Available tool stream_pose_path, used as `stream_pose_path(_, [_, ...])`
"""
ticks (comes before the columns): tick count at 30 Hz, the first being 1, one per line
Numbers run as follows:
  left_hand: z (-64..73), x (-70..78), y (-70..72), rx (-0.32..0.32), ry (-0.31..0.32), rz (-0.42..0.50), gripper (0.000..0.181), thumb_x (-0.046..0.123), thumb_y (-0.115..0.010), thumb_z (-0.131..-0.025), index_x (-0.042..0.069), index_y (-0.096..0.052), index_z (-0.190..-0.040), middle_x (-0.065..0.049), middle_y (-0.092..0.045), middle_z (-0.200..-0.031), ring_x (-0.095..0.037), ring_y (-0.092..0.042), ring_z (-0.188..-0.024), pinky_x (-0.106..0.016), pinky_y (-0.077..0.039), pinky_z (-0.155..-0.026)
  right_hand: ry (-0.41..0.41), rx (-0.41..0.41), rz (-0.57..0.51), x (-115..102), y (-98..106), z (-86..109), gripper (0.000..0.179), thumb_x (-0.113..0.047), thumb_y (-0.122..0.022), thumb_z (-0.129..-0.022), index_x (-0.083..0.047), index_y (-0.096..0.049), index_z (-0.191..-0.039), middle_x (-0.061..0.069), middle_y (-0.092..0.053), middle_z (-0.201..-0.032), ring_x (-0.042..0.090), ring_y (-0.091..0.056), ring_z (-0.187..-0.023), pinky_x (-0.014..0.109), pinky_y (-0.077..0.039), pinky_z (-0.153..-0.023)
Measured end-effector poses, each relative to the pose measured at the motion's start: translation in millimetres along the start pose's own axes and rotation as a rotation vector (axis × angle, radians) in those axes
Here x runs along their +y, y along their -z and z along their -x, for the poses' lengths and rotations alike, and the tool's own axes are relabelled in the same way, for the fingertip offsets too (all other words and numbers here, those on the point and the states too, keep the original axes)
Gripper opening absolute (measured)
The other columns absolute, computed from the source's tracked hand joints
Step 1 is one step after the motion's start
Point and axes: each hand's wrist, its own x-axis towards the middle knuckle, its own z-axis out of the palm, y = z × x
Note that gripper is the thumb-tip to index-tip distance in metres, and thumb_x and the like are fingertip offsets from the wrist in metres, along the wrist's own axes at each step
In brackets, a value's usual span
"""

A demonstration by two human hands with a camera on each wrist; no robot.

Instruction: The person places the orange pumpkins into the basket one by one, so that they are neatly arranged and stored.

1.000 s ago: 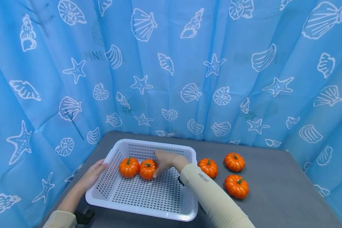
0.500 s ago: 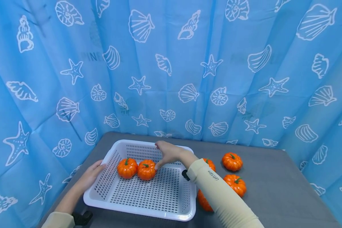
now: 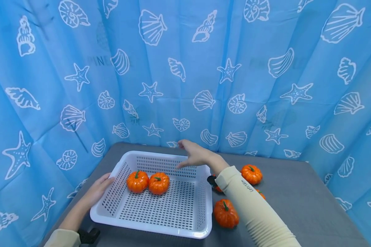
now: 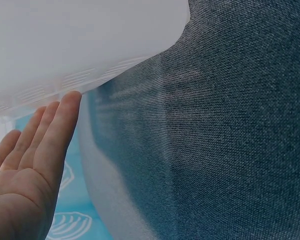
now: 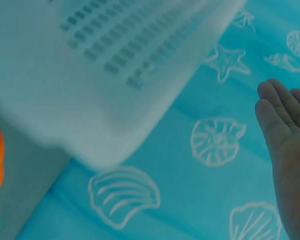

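Two small orange pumpkins lie side by side in the white perforated plastic basket (image 3: 154, 232) in the head view: the left pumpkin (image 3: 137, 181) and the right pumpkin (image 3: 159, 183). My left hand (image 3: 96, 190) touches the basket's left side; in the left wrist view its fingers (image 4: 57, 131) are straight against the outer wall. Above the basket's far right rim is my right hand (image 3: 198, 154), thumb and fingers spread, holding nothing. The right wrist view shows that hand (image 5: 295, 155) apart from the basket.
Several more pumpkins lie on the grey table (image 3: 303, 199) right of the basket: a front pumpkin (image 3: 226, 213), a back pumpkin (image 3: 251, 174), and others partly hidden by my right forearm. A blue shell-print curtain (image 3: 179, 85) hangs behind the table.
My right hand has let go of the right pumpkin in the basket and moved up, back and rightward, over the far rim. The left hand stays at the basket's side.
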Motion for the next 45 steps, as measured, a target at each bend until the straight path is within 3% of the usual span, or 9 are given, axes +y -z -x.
stream_pose_path(12, [-0.8, -0.9, 2.5, -0.012, 0.016, 0.003, 0.063, 0.049, -0.036, -0.100, 0.016, -0.018, -0.150, -0.028, -0.047, -0.135, -0.035, -0.067, -0.096, -0.050, -0.058, -0.070, -0.068, 0.095, -0.003, 34.6, 27.0, 22.1, 0.084, -0.034, -0.076, -0.080, -0.003, -0.031, -0.143, 0.015, -0.044, -0.142, 0.029, -0.042, -0.131, 0.046, -0.038, -0.108])
stream_pose_path(24, [-1.6, -2.9, -0.1, 0.007, 0.025, 0.016, 0.061, 0.050, -0.038, -0.099, 0.017, -0.022, -0.148, -0.027, -0.050, -0.134, -0.034, -0.068, -0.094, -0.050, -0.058, -0.069, -0.144, 0.203, -0.026, 101.3, 54.9, 74.5, 0.080, -0.036, -0.071, -0.084, 0.005, -0.031, -0.139, 0.026, -0.045, -0.137, 0.039, -0.044, -0.126, 0.053, -0.039, -0.104])
stream_pose_path(34, [-0.8, -1.9, 1.5, 0.001, 0.010, 0.009, 0.061, 0.049, -0.038, -0.099, 0.018, -0.020, -0.148, -0.027, -0.050, -0.133, -0.034, -0.068, -0.094, -0.049, -0.058, -0.070, -0.278, 0.214, -0.048, 147.6, 62.4, 117.2, 0.085, -0.044, -0.066, -0.086, 0.009, -0.026, -0.140, 0.033, -0.040, -0.138, 0.046, -0.040, -0.126, 0.057, -0.035, -0.104])
stream_pose_path(45, [0.3, -2.4, 1.2, -0.016, -0.017, -0.004, 0.062, 0.049, -0.038, -0.099, 0.017, -0.020, -0.149, -0.027, -0.050, -0.133, -0.035, -0.068, -0.094, -0.049, -0.058, -0.069, -0.384, 0.177, -0.022, 184.5, 53.8, 152.5, 0.086, -0.044, -0.066, -0.086, 0.014, -0.027, -0.136, 0.038, -0.039, -0.134, 0.051, -0.040, -0.122, 0.061, -0.037, -0.100])
